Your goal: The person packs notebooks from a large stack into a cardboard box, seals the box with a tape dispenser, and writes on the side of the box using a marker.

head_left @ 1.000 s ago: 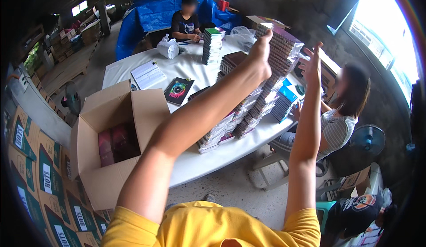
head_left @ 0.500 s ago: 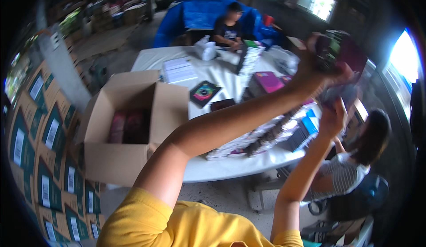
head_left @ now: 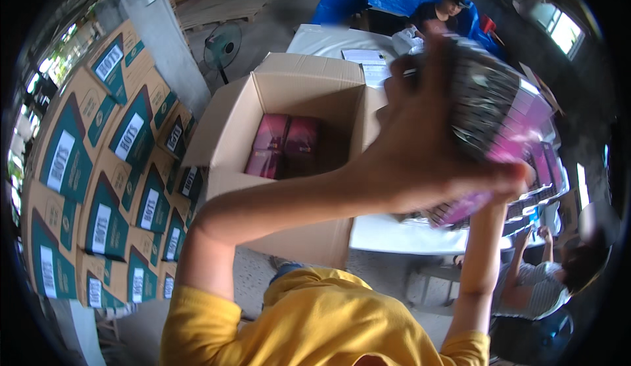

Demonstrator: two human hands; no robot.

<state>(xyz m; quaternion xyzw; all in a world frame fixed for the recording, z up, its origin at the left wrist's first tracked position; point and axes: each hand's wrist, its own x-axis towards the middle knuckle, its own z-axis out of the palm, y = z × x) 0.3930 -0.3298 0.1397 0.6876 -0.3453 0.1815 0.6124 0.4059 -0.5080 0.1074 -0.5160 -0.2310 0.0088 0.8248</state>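
Observation:
My left hand (head_left: 411, 132) is closed on a plastic-wrapped bundle (head_left: 483, 103) with dark and magenta sides, raised above the table's near side. Motion blurs the bundle, so what it is made up of is hard to tell. My right hand (head_left: 501, 198) grips the bundle from below, its fingers largely hidden. To the left stands an open cardboard box (head_left: 299, 76), flaps spread. Several maroon wrapped packs (head_left: 269, 132) lie in the box; part of its bottom corner is in shadow.
Printed cartons (head_left: 102, 221) are stacked along the left, beside a pillar (head_left: 161, 44) and a fan (head_left: 222, 47). White cloth covers the table (head_left: 322, 40), with papers (head_left: 365, 57) on it. One person (head_left: 444, 14) sits at the far side, another (head_left: 536, 280) at the right.
My view has swung left, toward the box and cartons. Both hands have brought the bundle nearer to me and closer to the open box.

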